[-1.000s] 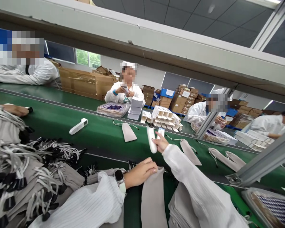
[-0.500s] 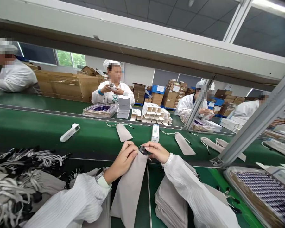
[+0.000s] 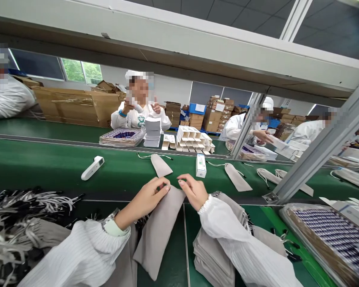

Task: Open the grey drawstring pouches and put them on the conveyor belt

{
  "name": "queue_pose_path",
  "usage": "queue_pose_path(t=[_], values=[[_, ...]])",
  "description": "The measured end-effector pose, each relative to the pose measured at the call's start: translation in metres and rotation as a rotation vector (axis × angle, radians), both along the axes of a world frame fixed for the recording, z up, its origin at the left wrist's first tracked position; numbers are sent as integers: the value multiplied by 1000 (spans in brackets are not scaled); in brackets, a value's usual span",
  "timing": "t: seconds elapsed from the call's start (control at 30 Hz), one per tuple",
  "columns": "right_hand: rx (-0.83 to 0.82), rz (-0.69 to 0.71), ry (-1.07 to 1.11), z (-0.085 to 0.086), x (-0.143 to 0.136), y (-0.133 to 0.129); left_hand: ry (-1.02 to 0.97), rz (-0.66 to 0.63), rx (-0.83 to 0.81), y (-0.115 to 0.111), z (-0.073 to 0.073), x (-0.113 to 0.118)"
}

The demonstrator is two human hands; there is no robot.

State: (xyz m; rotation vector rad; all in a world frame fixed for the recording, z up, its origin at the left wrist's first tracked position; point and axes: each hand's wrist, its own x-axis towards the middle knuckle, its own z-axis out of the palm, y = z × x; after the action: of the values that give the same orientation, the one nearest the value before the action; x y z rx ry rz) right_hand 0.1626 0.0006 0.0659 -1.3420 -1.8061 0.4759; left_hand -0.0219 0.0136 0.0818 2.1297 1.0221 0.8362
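Note:
A grey fabric drawstring pouch hangs at a tilt in front of me, its mouth end up. My left hand is closed on the mouth edge, pinching it between thumb and fingers. Just right of that mouth is my right hand, thumb and forefinger stretched out with nothing seen between them. Its lower fingers are partly hidden beside the pouch corner. Below my right forearm lies a stack of grey pouches. A heap of pouches with pale cords lies to the left.
On the green belt lie a white handheld device, a small white box and several pouches, one to the right. A patterned tray stands at right. A slanted metal post rises there. Co-workers sit across.
The dark-ended device at the pouch mouth is no longer visible. My right hand has come off it with fingers apart. My left hand still pinches the pouch, whose lower end has risen.

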Motion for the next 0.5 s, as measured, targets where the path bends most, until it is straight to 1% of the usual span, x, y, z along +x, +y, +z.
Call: queue_pose_path(t=[0.03, 0.07, 0.1, 0.13, 0.17, 0.2, 0.23, 0.27, 0.3, 0.37, 0.4, 0.43, 0.47, 0.5], values=[[93, -89, -66, 0, 11, 4, 55, -29, -103, -4, 7, -2], [145, -178, -118, 0, 23, 8, 99, -78, -232, -10, 14, -4], [174, -266, -149, 1, 36, 13, 122, -135, -357, -18, 22, -6], [196, -341, -154, 2, 49, 17, 130, -225, -513, -26, 30, -7], [204, -392, -135, 3, 59, 20, 88, -269, -616, -34, 37, -7], [189, -401, -89, 5, 66, 22, 32, -285, -670, -41, 43, -7], [137, -344, -24, 7, 68, 21, -34, -290, -707, -47, 47, -6], [42, -227, 54, 9, 64, 19, -119, -276, -701, -51, 50, -6], [-87, -51, 135, 11, 56, 15, -206, -262, -679, -54, 51, -5], [-336, 381, 252, 12, 29, 2, -371, -239, -604, -55, 48, -3], [-411, 582, 285, 11, 13, -5, -429, -231, -559, -54, 46, -2], [-427, 734, 299, 9, -1, -10, -458, -229, -517, -54, 43, -1], [-418, 828, 315, 8, -13, -14, -461, -226, -465, -54, 41, -1], [-384, 835, 341, 7, -19, -16, -437, -221, -402, -55, 39, 0]])
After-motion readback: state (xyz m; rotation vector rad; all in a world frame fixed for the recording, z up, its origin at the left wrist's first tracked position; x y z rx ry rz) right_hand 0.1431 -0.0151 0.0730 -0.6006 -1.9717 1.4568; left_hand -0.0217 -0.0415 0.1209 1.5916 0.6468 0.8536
